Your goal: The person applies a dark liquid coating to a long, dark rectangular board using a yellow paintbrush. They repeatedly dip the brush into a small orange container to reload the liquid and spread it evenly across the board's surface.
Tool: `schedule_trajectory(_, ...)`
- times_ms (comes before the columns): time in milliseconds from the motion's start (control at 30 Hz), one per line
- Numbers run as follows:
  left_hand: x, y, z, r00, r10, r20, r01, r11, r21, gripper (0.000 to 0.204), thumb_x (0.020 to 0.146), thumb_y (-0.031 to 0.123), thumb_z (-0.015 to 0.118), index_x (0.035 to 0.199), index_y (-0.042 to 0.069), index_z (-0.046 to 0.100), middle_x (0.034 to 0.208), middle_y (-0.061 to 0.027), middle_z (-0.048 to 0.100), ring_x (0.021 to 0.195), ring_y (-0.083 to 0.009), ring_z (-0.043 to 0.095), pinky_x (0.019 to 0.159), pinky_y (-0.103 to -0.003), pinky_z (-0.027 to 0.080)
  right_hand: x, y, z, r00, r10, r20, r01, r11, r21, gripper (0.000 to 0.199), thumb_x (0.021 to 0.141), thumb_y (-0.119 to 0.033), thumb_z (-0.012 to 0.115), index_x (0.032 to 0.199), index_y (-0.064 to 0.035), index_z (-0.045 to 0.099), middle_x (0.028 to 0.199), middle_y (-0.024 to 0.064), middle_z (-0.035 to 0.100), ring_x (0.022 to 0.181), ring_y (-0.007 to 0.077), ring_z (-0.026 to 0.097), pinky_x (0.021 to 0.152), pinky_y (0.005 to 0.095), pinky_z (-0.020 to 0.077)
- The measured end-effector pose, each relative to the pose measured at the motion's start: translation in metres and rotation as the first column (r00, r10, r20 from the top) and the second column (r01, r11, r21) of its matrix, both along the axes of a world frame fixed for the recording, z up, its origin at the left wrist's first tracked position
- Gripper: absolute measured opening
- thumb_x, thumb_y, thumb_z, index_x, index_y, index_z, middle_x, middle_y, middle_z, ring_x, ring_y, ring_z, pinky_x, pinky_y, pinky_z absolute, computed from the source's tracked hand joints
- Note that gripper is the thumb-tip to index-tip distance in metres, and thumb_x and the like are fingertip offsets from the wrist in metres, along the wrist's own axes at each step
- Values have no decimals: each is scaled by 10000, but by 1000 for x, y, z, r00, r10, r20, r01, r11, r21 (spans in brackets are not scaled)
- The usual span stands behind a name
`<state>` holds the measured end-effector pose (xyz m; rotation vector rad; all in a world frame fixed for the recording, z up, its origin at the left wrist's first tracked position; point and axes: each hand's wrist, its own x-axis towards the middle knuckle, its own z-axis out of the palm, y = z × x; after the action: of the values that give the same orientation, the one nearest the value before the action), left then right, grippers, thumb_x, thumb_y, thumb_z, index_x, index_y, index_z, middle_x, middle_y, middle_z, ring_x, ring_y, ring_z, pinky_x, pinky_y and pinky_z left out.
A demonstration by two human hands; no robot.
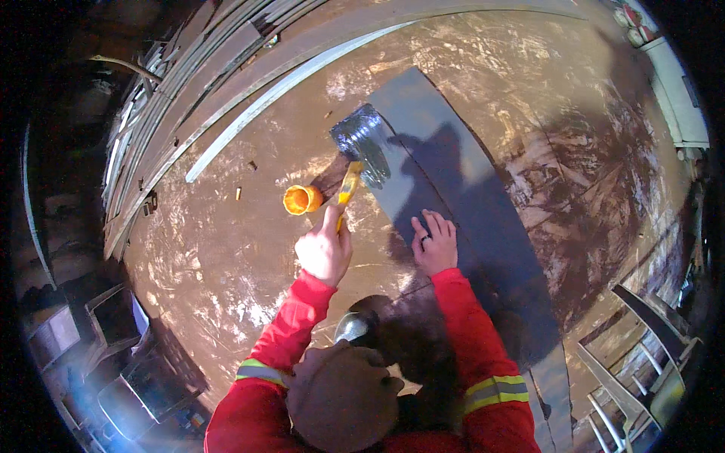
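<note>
My left hand (325, 245) is closed round a paintbrush (345, 198) with a yellow handle. The brush's tip meets the near end of a glossy dark wet patch (361, 136) at the left edge of a long grey sheet (404, 90). Just left of the brush stands a small orange-yellow cup (302, 199); its contents cannot be made out. My right hand (436, 243), with a dark ring on one finger, lies on the sheet's left side with its fingers spread. A dark seam runs lengthwise along the sheet, and my shadow falls across it.
Long strips and boards (219, 68) are stacked at the far left, with a pale strip (294, 90) along their near side. Chair-like frames (627, 377) stand at the near right. Further frames (121, 332) crowd the near left. A white box-like object (674, 90) sits far right.
</note>
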<state>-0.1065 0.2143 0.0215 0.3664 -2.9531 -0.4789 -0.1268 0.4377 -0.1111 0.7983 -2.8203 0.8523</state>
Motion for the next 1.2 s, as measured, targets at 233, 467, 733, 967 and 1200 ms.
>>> schedule_trajectory(233, -36, -9, -80, 997, 62, 55, -59, 996, -63, 283, 861, 191, 601, 1119, 95, 536, 652, -169, 623, 551, -364, 618, 489, -455, 484, 4, -10, 1, 1000, 19, -3, -19, 1000, 5, 441, 734, -118, 650, 1175, -109, 627, 1270, 126, 556, 1172, 317, 502, 957, 477, 384)
schedule_trajectory(467, -52, -13, -63, 975, 193, -109, -194, 981, -3, 202, 864, 138, 576, 1049, 88, 511, 640, -151, 623, 549, -338, 621, 486, -432, 482, 5, -5, 0, 1000, 23, 10, -24, 998, 59, 429, 759, -170, 624, 1185, -113, 626, 1284, 115, 549, 1224, 288, 472, 997, 470, 367)
schedule_trajectory(733, -50, -4, -38, 993, -94, 72, 66, 943, 327, 246, 861, 179, 616, 1080, 73, 585, 791, -185, 666, 721, -350, 671, 623, -418, 527, 1, 0, -3, 1000, 19, 13, -19, 998, 62, 430, 765, -173, 620, 1190, -110, 624, 1285, 114, 547, 1219, 287, 475, 997, 469, 370)
schedule_trajectory(967, -104, -9, -62, 995, -10, 102, 13, 999, -31, 232, 839, 170, 607, 1062, 128, 556, 723, -185, 641, 652, -371, 647, 556, -502, 502, 0, -7, -4, 999, 45, -25, -43, 998, 43, 439, 759, -174, 617, 1192, -103, 622, 1282, 117, 550, 1217, 284, 476, 997, 462, 371)
schedule_trajectory(1200, -71, 2, -54, 975, -213, -59, 209, 975, -70, 199, 806, 151, 609, 1003, 146, 583, 639, -121, 616, 560, -308, 631, 480, -446, 483, -3, 2, -3, 1000, 22, 3, -22, 996, 87, 441, 756, -210, 620, 1185, -111, 622, 1295, 115, 543, 1218, 277, 474, 1004, 455, 369)
